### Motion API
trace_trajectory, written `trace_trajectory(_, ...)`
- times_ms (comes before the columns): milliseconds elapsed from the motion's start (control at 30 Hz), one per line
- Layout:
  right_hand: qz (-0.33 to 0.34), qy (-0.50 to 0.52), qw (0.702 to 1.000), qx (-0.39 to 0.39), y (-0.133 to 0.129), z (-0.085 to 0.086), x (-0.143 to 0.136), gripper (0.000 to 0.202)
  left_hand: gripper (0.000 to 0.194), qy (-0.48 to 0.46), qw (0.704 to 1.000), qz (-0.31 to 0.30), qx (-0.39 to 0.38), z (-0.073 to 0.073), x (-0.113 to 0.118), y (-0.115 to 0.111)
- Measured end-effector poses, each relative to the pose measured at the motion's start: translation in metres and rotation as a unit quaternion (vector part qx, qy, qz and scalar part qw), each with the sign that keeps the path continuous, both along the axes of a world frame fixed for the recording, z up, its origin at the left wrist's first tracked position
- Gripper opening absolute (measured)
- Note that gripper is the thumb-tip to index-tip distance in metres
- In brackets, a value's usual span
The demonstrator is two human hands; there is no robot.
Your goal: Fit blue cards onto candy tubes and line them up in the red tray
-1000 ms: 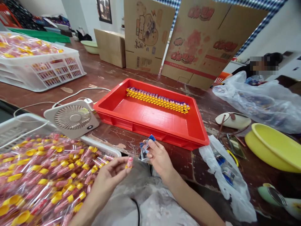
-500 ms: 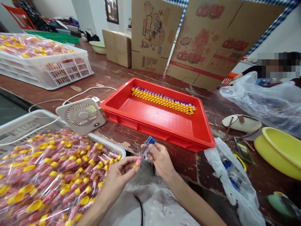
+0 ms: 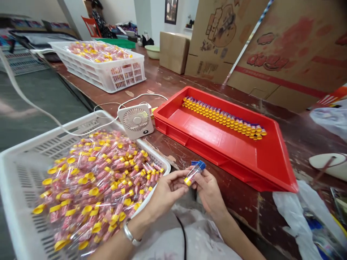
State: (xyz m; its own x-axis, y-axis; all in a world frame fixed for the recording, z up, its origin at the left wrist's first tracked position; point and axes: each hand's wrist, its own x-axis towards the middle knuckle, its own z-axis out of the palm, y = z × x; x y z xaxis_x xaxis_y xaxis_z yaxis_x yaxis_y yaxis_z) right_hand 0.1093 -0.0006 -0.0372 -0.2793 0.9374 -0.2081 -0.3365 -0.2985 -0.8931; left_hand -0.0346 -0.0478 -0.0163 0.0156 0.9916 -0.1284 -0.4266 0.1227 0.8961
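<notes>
A small clear plastic tube [image 3: 193,174] with a yellow end and a blue top is held between my two hands, above my lap. My left hand [image 3: 170,187] grips it near the yellow end, fingers curled. Against its other side, close to the blue top, my right hand [image 3: 210,189] is closed with the thumb on the tube. Left of my hands, a white basket [image 3: 16,202] holds a heap of similar clear tubes [image 3: 100,184] with yellow caps and pink contents. In the red tray [image 3: 187,137] ahead, tubes [image 3: 222,117] are stacked in rows along the far side, yellow ends facing me.
A white fan [image 3: 137,121] with a cable stands between basket and tray. Another filled white basket [image 3: 89,74] sits farther left. Cardboard boxes [image 3: 173,54] line the back. At right lie a plastic bag [image 3: 292,209] and a white pouch [image 3: 328,166]. A person [image 3: 101,21] is in the far background.
My view has turned left, so the tray and hands appear farther right. The blue top now sits in line with the tube, and my hands have come closer together around it.
</notes>
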Motion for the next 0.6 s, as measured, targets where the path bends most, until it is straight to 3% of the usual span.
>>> trace_trajectory(133, 0.012, 0.039, 0.999, -0.019, -0.002, 0.006, -0.007, 0.031, 0.025, 0.035, 0.998, 0.053, -0.02, 0.004, -0.002, 0.002)
trace_trajectory(267, 0.014, 0.056, 0.998, -0.035, -0.007, 0.001, -0.016, 0.029, 0.02, 0.048, 0.993, 0.104, -0.043, 0.001, -0.003, 0.003)
trace_trajectory(600, 0.008, 0.058, 0.998, -0.034, -0.009, -0.005, -0.023, 0.029, 0.022, 0.032, 0.986, 0.143, -0.073, -0.008, -0.001, 0.007)
